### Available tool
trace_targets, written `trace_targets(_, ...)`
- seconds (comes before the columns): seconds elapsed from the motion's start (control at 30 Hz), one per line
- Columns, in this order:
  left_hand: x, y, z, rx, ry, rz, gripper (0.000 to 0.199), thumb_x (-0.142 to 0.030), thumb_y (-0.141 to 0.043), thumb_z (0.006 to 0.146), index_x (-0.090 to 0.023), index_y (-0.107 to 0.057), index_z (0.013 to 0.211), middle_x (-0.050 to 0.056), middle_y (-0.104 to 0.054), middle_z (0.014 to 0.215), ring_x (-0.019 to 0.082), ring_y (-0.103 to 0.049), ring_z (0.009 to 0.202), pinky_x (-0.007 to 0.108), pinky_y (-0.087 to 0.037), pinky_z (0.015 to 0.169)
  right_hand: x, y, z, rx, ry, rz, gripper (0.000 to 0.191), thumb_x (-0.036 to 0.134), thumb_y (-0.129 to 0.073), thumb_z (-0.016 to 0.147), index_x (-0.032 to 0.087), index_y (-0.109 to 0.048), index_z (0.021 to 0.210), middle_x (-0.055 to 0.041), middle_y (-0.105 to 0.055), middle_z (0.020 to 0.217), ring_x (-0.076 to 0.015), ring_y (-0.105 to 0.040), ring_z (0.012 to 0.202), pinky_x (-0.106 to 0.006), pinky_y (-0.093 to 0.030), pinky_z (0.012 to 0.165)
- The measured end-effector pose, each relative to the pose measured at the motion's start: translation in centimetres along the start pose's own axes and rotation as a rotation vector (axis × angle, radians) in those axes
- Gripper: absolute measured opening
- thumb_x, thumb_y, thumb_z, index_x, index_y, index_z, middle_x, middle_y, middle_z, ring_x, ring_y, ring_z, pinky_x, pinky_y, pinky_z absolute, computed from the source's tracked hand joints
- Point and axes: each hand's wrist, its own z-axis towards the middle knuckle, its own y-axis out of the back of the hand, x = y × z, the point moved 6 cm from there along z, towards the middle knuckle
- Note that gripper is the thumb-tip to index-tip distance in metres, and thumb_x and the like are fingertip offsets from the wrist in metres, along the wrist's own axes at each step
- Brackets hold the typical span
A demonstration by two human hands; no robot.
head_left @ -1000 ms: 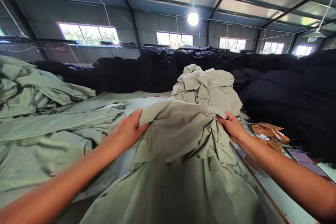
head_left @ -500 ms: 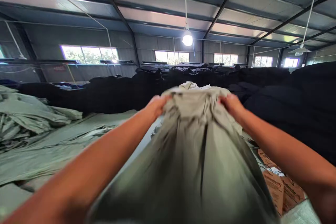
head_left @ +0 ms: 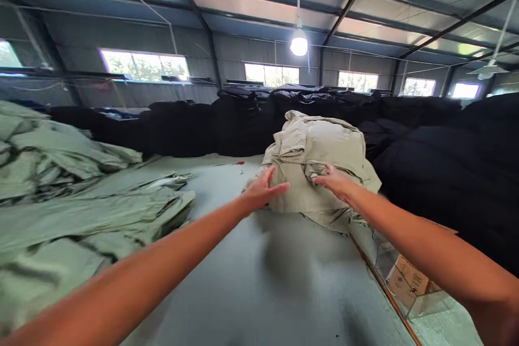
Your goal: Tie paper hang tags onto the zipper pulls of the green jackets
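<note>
A heap of beige garments (head_left: 334, 143) sits at the far end of the grey-green table (head_left: 251, 270), with folded, crumpled cloth on its front. My left hand (head_left: 265, 189) is stretched out at the heap's near left side, thumb and fingers apart and nothing between them. Over the front of the heap, to the right, my right hand (head_left: 334, 181) reaches with fingers spread, also holding nothing. Whether the fingertips touch the cloth I cannot tell.
Pale green garments (head_left: 133, 216) lie spread and piled along the left of the table. Large dark cloth piles (head_left: 438, 167) stand behind and to the right. Beyond the table's right edge is a cardboard box (head_left: 407, 275) in a clear-sided container. A lit bulb (head_left: 299, 43) hangs overhead.
Both hands have let go of the beige-green garment they held stretched by its top edge. It now lies on the far heap, uncovering the tabletop. The hands are lower and closer together.
</note>
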Motion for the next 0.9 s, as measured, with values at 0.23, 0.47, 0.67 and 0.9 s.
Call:
trace_targets(0.23, 3.8, 5.2, -16.8, 0.048, -0.022, 0.418, 0.077, -0.043, -0.065, 0.082, -0.015, -0.033, 0.146, 0.021, -0.035, 0.152, 0.031, -0.035, 0.140, 0.051, -0.034, 0.112, -6.3, -14.5, -8.1, 0.442, -0.084, -0.143, 0.097, 0.021, -0.084, 0.058, 0.020, -0.038, 0.143, -0.0194, -0.039, 0.149, -0.0347, -0.047, 0.130, -0.045, -0.044, 0.100)
trace_targets(0.47, 6.4, 14.4, -33.6, -0.211, 0.063, 0.729, 0.059, -0.034, -0.057, 0.089, -0.021, -0.039, 0.144, 0.013, -0.029, 0.157, 0.027, -0.027, 0.144, 0.047, -0.029, 0.117, -7.9, -29.2, -16.0, 0.812, 0.403, -0.417, 0.078, 0.022, -0.068, 0.076, 0.016, -0.036, 0.147, -0.0181, -0.035, 0.153, -0.0291, -0.034, 0.140, -0.046, -0.032, 0.113)
trace_targets(0.67, 10.0, 20.0, -42.1, -0.300, 0.217, 0.875, 0.055, -0.041, -0.049, 0.094, -0.023, -0.039, 0.144, 0.011, -0.033, 0.155, 0.028, -0.028, 0.144, 0.049, -0.031, 0.116, -5.7, -37.0, -20.7, 0.843, 0.870, -0.601, 0.074, 0.037, -0.065, 0.083, 0.012, -0.037, 0.146, -0.0165, -0.028, 0.156, -0.0277, -0.019, 0.147, -0.046, -0.024, 0.118)
trace_targets(0.9, 10.7, 20.7, -43.9, -0.318, 0.193, 0.925, 0.059, -0.044, -0.049, 0.094, -0.024, -0.033, 0.147, 0.012, -0.034, 0.155, 0.026, -0.030, 0.143, 0.048, -0.034, 0.114, -4.6, -39.7, -21.4, 0.772, 0.894, -0.561, 0.047, 0.006, -0.064, 0.069, 0.017, -0.068, 0.115, -0.0130, -0.054, 0.140, -0.0278, -0.039, 0.138, -0.045, -0.018, 0.119)
